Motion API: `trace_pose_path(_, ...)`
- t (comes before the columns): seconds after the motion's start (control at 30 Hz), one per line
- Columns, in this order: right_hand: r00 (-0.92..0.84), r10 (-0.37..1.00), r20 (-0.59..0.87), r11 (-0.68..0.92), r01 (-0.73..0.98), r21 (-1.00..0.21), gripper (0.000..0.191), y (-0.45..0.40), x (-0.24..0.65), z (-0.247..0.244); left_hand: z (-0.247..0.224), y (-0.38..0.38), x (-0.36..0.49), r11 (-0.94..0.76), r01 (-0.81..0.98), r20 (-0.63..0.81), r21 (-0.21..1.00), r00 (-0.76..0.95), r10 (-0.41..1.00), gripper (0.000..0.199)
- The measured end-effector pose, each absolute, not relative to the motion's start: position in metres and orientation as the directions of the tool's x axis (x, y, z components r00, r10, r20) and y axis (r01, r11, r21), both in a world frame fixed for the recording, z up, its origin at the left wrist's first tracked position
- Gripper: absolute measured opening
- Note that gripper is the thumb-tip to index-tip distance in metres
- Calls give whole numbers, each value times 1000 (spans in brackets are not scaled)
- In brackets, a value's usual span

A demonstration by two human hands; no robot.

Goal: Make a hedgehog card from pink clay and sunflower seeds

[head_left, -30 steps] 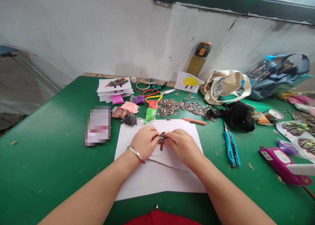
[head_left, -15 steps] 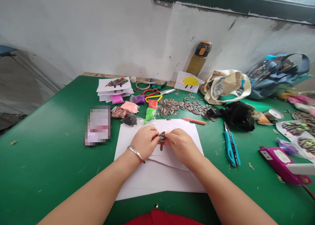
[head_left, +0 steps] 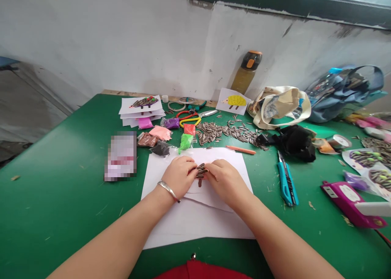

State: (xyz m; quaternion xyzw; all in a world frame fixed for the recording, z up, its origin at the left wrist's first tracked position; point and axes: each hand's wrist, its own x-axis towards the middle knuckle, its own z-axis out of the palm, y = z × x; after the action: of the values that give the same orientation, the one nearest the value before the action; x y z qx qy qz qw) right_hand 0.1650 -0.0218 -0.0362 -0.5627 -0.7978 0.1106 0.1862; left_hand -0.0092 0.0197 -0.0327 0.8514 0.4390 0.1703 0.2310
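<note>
My left hand (head_left: pixel 179 176) rests on a sheet of white paper (head_left: pixel 195 226), fingers curled closed at the left side of a small clay figure. Several striped sunflower seeds (head_left: pixel 200 171) stick out of the figure, and a short brown clay leg (head_left: pixel 199 183) shows below them. From the right, my right hand (head_left: pixel 227 181) bends over the same figure, thumb and fingertips pinched at the seed on its right edge. My fingers hide most of the figure's pinkish body. What the left fingertips grip, if anything, is hidden.
Behind the paper lie bagged coloured clay (head_left: pixel 161 132), loose sunflower seeds (head_left: pixel 210 132), scissors (head_left: pixel 195 119) and an orange pencil (head_left: pixel 240 150). A blue utility knife (head_left: pixel 287 183) lies to the right, blade out. Farther back stand a bottle (head_left: pixel 247 71) and a cloth bag (head_left: pixel 279 108).
My right fingertips have shifted very slightly at the figure, and a bit more of the seeds shows. Otherwise the hands and table things stay as they were.
</note>
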Motion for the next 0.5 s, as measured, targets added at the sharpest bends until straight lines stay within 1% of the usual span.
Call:
trace_pose_path(0.07, -266, 946, 184, 316, 882, -349, 19, -22, 168, -35, -33, 19, -9, -507, 673, 86, 538, 554, 828, 24)
trace_pose_path(0.2, -271, 947, 172, 311, 909, -279, 24, -21, 172, -36, -32, 19, -9, -497, 679, 78, 540, 547, 833, 25)
trace_pose_path(0.5, -294, 938, 182, 333, 909, -250, 24, -22, 169, -42, -32, 19, -9, -507, 664, 102, 550, 550, 829, 26)
